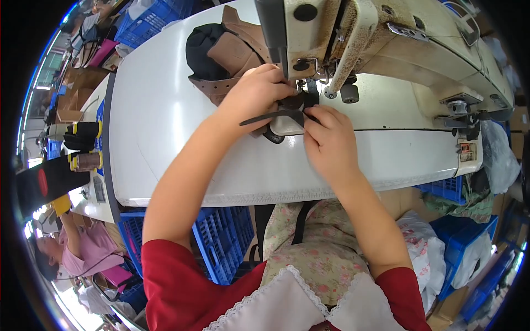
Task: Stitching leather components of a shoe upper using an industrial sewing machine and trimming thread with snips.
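Both hands, L (256, 91) & R (329, 138), pinch black strap piece (290, 110) under sewing machine (386, 33) needle on white table (165, 110).

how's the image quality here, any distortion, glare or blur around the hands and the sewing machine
Head view: strong fisheye, the white table edge bows and the corners go black; bright glare from windows at the far left rim; left hand and right hand at the sewing machine are evenly lit and sharp.
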### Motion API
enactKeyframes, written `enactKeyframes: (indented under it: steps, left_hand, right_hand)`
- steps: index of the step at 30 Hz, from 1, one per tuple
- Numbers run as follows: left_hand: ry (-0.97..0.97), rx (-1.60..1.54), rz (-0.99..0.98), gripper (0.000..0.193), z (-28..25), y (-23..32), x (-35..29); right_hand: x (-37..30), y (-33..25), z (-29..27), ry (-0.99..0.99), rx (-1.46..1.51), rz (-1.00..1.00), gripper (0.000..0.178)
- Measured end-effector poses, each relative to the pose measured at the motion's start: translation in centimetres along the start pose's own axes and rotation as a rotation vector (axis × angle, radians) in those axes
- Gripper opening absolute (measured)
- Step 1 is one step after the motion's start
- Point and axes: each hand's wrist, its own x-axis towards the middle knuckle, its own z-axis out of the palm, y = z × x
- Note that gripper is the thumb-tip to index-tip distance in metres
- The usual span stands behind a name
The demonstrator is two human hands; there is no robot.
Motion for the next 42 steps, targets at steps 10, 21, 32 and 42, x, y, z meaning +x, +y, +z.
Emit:
enactKeyframes:
  steps: [10, 21, 32, 42]
  left_hand:
    - [-0.406, -0.115, -0.109, 0.033, -3.8, 1.2, 1.4]
    - [-0.24, -0.015, 0.043, 0.026, -2.8, 0.5, 0.0]
    - [-0.228, -0.01, 0.072, 0.025, -2.6, 0.2, -0.2]
    - [-0.229, 0.007, 0.083, 0.026, -2.6, 0.2, -0.3]
  right_hand:
    - [-0.7, -1.2, -0.4, -0.035, -0.115, 0.008, 0.034]
    - [-1.3, -2.1, -0.8, -0.095, -0.192, 0.029, 0.038]
    - [-0.9, -2.4, -1.2, -0.145, -0.2, 0.035, 0.04]
    - [-0.9, -2.3, -1.0, -0.133, -0.179, 0.047, 0.039]
